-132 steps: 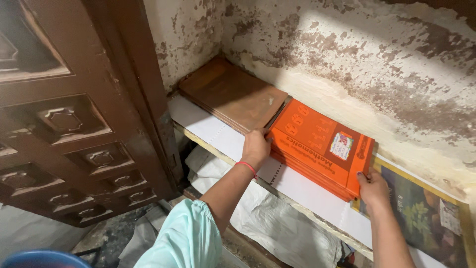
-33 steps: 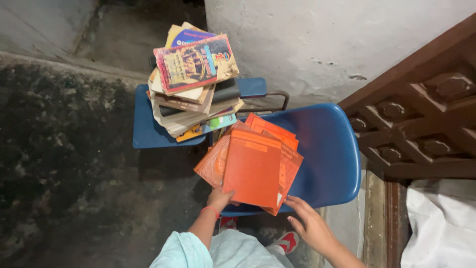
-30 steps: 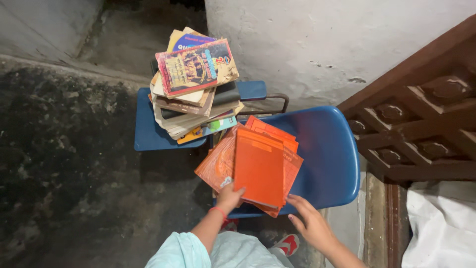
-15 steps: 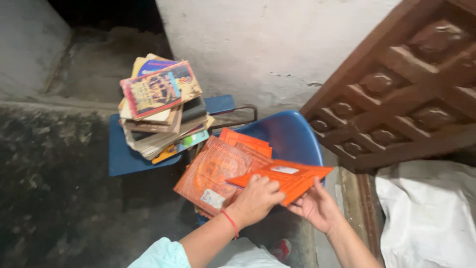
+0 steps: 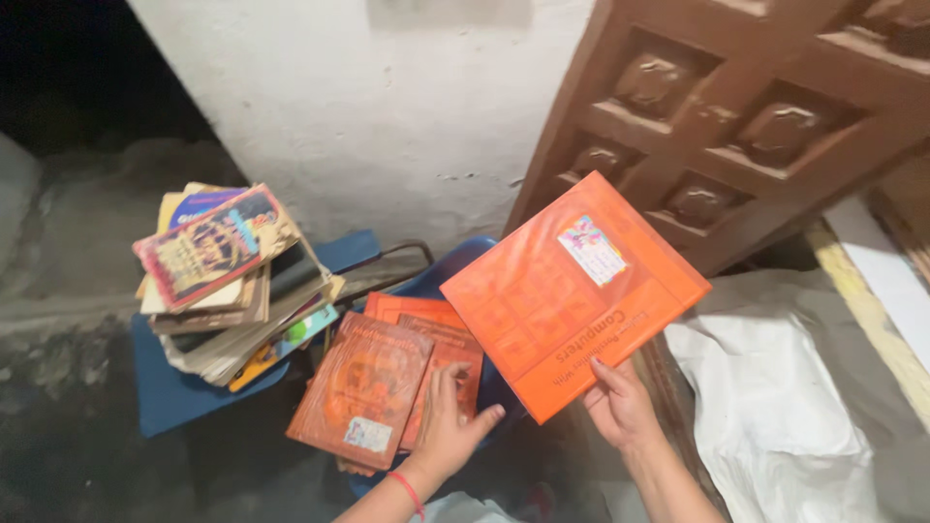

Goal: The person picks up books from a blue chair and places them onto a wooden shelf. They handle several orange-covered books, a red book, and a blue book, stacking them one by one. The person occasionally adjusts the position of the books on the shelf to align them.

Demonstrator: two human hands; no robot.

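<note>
An orange book (image 5: pixel 572 291) is held up in the right hand (image 5: pixel 620 412), lifted clear of the pile below and tilted, its cover turned toward the camera with a small colourful sticker (image 5: pixel 592 250) near the upper edge. The book is gripped at its lower edge: the thumb is laid over the cover while the other fingers (image 5: pixel 593 418) are curled underneath, so the hand is closed on the book in a pinch between thumb and fingers.

Lower down, the left hand (image 5: pixel 450 431) is laid flat on a pile of orange books (image 5: pixel 392 373) that is resting on the blue chair (image 5: pixel 441 281). Its fingers (image 5: pixel 452 383) are stretched out and slightly spread, the thumb held off to the side toward the lifted book; the topmost covers are pressed or steadied rather than gripped, with nothing closed inside the palm. A red band (image 5: pixel 407 490) is seen at that wrist.

To the left, a tall, untidy stack of mixed books (image 5: pixel 228 281) is piled on the chair's blue writing arm (image 5: pixel 174 397), with a worn picture-covered book lying on top at a slant. This stack is just beside the orange pile.

Behind the lifted book a carved brown wooden door (image 5: pixel 736 107) is seen, next to a pale plastered wall (image 5: pixel 378 116). At the right, white sheeting (image 5: pixel 775 407) is spread on the floor, well apart from both hands
</note>
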